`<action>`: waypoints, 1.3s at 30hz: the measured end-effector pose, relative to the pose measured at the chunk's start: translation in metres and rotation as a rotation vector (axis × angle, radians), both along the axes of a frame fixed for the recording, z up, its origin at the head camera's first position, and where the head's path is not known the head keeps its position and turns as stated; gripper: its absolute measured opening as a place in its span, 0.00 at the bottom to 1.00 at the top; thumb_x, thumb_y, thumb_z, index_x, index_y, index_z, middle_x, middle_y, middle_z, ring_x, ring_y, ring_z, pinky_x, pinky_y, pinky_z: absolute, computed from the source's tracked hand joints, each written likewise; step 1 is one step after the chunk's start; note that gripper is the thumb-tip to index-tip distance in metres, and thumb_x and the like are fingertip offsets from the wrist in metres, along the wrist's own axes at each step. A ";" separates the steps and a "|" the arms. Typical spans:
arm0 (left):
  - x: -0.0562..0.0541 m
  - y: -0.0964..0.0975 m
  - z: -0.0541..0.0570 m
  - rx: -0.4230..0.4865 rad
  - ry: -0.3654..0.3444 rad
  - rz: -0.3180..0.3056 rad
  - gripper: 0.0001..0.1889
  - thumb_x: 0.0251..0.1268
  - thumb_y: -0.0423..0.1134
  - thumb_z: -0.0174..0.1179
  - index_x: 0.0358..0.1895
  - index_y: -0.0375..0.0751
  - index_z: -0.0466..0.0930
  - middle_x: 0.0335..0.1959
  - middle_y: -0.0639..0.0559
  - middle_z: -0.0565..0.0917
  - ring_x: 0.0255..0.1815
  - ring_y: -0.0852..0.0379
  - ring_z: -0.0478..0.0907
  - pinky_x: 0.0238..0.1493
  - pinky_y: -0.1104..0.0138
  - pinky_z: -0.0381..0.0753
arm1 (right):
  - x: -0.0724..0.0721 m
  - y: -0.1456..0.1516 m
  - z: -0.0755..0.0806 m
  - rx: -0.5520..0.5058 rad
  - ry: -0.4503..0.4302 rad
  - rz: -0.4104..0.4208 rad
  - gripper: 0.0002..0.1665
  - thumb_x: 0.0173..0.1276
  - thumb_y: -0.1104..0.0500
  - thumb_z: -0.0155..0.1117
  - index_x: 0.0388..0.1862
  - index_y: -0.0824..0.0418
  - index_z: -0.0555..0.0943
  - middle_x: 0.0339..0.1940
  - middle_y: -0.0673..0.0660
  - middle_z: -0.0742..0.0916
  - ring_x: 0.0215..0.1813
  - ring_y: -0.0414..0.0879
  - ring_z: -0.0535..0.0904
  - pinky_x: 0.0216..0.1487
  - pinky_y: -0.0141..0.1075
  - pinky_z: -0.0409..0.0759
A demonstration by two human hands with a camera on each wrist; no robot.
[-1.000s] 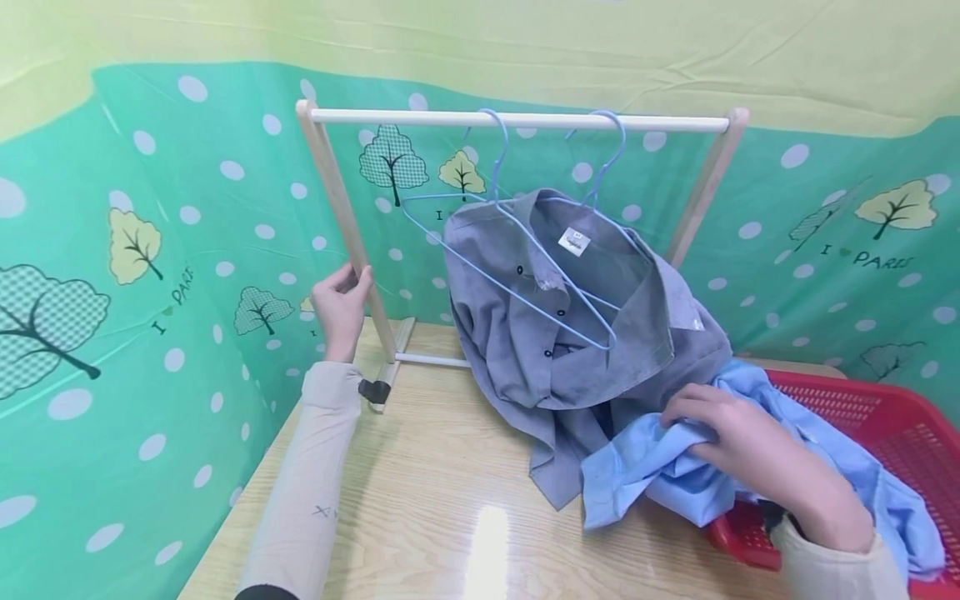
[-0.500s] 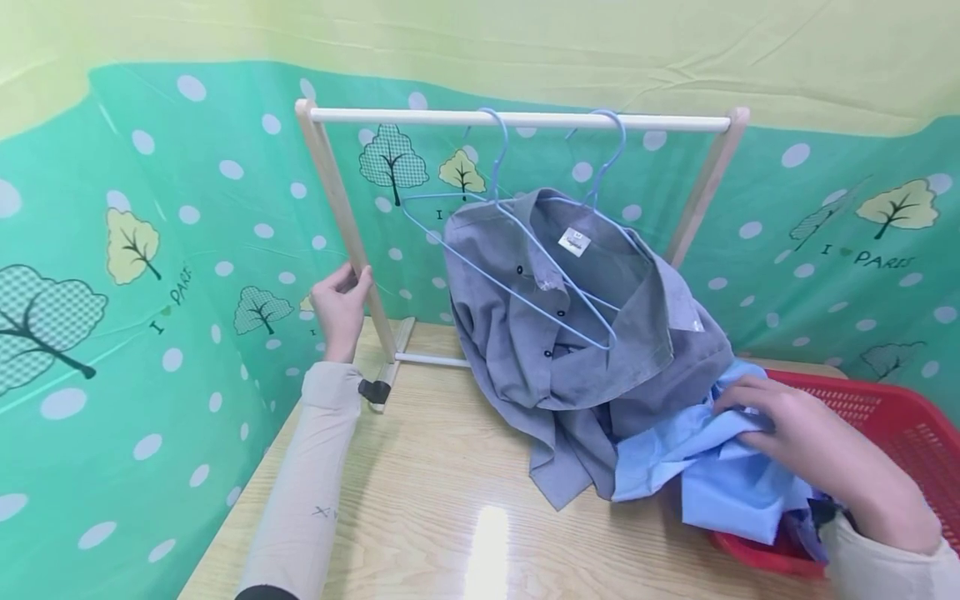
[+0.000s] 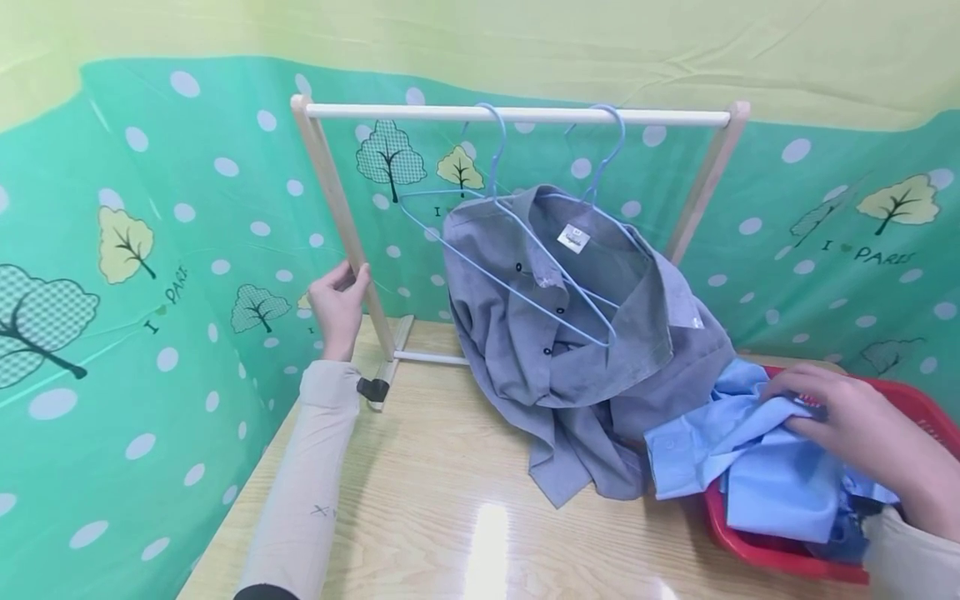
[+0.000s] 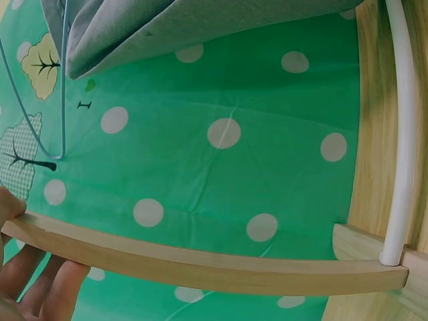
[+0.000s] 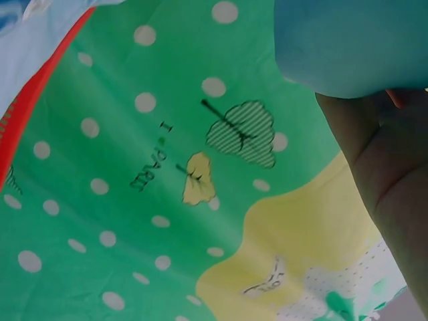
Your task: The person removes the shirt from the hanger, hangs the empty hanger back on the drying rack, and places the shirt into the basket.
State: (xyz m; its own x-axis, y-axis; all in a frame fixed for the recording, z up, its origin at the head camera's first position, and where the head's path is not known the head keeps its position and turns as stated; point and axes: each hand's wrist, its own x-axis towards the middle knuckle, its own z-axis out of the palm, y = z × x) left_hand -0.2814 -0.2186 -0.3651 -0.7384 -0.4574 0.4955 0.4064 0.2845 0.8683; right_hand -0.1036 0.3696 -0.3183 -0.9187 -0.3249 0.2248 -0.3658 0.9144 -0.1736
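My left hand (image 3: pixel 337 310) grips the left wooden post (image 3: pixel 341 208) of a small clothes rack, thumb on one side and fingers on the other; the left wrist view shows the same post (image 4: pixel 200 264) running across. At the right, my right hand (image 3: pixel 862 425) pinches a bunched light blue shirt (image 3: pixel 780 492) over the red basket's near-left side. Blue cloth (image 5: pixel 354 47) fills a corner of the right wrist view. A grey shirt (image 3: pixel 510 333) hangs from one blue hanger (image 3: pixel 609 158), while a bare blue hanger (image 3: pixel 495 158) hangs in front of it.
A white rail (image 3: pixel 420 112) tops the rack. The red plastic basket (image 3: pixel 727 533) holds more bluish cloth and stands on the wooden table (image 3: pixel 420 500). A green and yellow patterned cloth (image 3: pixel 180 333) covers the walls behind and to the left.
My right hand has moved right, drawing the light blue shirt away from the grey shirt and over the basket. The left hand stays on the post.
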 end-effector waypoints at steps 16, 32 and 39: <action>0.001 0.001 0.004 0.005 0.018 -0.011 0.14 0.63 0.41 0.69 0.50 0.41 0.87 0.48 0.39 0.87 0.48 0.52 0.87 0.53 0.67 0.86 | 0.001 0.035 -0.003 -0.037 0.063 -0.136 0.17 0.48 0.74 0.75 0.37 0.61 0.85 0.44 0.71 0.84 0.44 0.70 0.77 0.38 0.70 0.76; 0.003 0.002 0.005 0.016 -0.017 -0.002 0.15 0.62 0.41 0.70 0.51 0.43 0.86 0.50 0.40 0.87 0.49 0.52 0.87 0.53 0.68 0.86 | 0.003 0.074 -0.014 -0.082 0.082 -0.169 0.16 0.50 0.81 0.69 0.38 0.71 0.82 0.40 0.74 0.81 0.40 0.69 0.75 0.34 0.56 0.78; 0.005 0.003 0.008 0.013 -0.034 0.001 0.15 0.63 0.40 0.69 0.52 0.42 0.85 0.51 0.40 0.86 0.50 0.51 0.87 0.54 0.67 0.86 | 0.000 0.097 -0.032 -0.113 0.150 -0.156 0.18 0.45 0.85 0.69 0.33 0.68 0.83 0.38 0.73 0.82 0.44 0.14 0.57 0.31 0.19 0.55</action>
State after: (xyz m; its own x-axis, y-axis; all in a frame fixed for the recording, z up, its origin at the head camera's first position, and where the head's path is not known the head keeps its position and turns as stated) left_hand -0.2765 -0.2160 -0.3576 -0.7540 -0.4643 0.4646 0.3766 0.2739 0.8850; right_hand -0.1036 0.4668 -0.3507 -0.9095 -0.1469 0.3890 -0.2512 0.9396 -0.2326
